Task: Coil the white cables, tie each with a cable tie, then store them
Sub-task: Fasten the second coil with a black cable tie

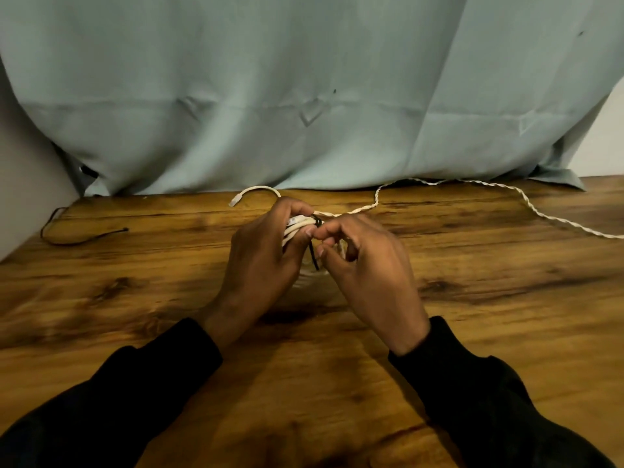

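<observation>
My left hand (261, 255) grips a coiled white cable (294, 229) above the middle of the wooden table (135, 298). A black cable tie (314, 249) is wrapped round the coil, its tail hanging down between my hands. My right hand (366, 265) pinches the tie at the coil with thumb and forefinger. One plug end of the cable (234, 200) curls out behind my left hand. A second white cable (506, 189), twisted, trails from behind my hands across the table to the right edge. The lower part of the coil is hidden by my hands.
A spare black cable tie (84, 238) lies bent at the table's far left. A pale blue cloth (304, 96) hangs behind the table's back edge. A wall (27, 184) closes in the left side.
</observation>
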